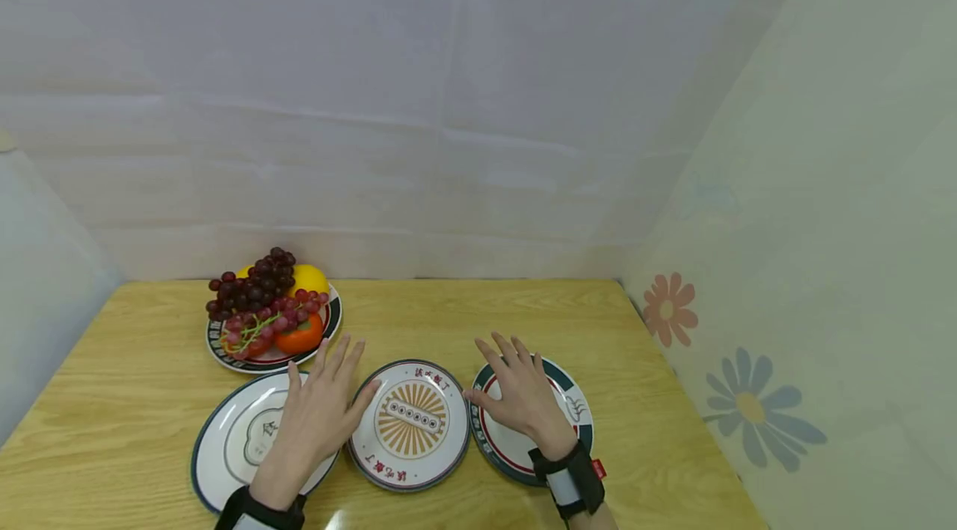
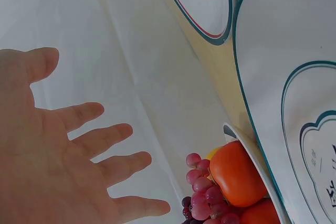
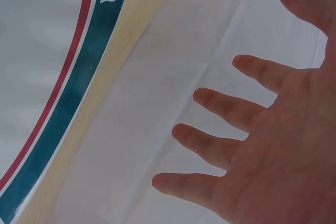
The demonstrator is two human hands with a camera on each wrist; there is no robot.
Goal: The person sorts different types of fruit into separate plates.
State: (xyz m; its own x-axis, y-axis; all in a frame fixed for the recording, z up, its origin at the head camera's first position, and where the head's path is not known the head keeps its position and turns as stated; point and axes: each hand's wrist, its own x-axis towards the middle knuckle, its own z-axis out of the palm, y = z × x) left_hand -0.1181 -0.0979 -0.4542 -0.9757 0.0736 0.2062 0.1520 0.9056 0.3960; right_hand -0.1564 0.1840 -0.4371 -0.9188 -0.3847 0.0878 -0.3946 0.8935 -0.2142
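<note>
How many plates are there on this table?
4. The fruit plate sits at the back left. Three stand in a row nearer the front: a cloud-patterned plate left, a sunburst plate middle, a red-ringed plate right. Any stacked underneath wouldn't show.

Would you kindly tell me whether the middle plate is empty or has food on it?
The middle plate is empty: in the head view its printed sunburst shows whole, with nothing lying on it.
</note>
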